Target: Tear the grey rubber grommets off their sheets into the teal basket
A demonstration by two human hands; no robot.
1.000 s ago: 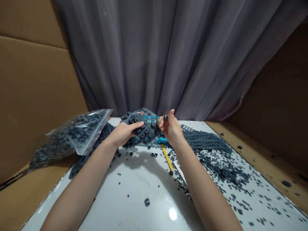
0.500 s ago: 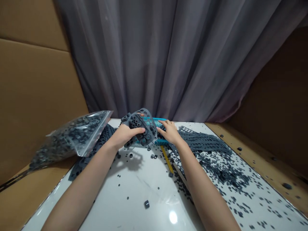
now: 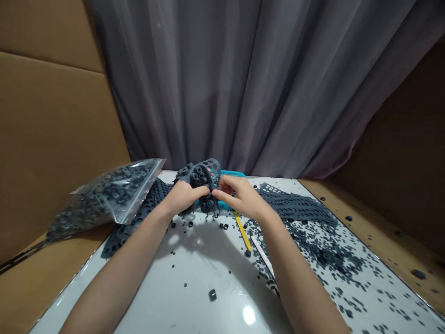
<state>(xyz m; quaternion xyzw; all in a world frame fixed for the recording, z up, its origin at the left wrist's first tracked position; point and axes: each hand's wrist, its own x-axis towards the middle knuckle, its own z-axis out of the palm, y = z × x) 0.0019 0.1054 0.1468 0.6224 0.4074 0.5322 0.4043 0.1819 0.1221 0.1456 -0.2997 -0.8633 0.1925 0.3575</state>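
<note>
A curled dark grey perforated sheet (image 3: 210,165), with chunky ring-shaped pieces in it, is held up above the table by my left hand (image 3: 180,197). The left thumb presses across its near face; the other fingers are hidden behind it. My right hand (image 3: 243,197) pinches at the sheet's right edge, thumb and curled fingers close to the left thumb tip. Whether a ring piece sits in that pinch is too small to tell. Just behind the hands stands a turquoise basket (image 3: 234,173), partly covered by them.
A clear zip bag (image 3: 100,195) of dark pieces leans at left, over more perforated sheet (image 3: 148,206). Flat perforated sheets (image 3: 299,205) lie at right, near many scattered dark bits (image 3: 333,257). A yellow strip (image 3: 242,231) and a slim white tool (image 3: 262,254) lie in front.
My right hand has moved left from beside the basket to the sheet's edge, its spread fingers closing into a pinch. The sheet has turned and folded slightly in my left hand.
</note>
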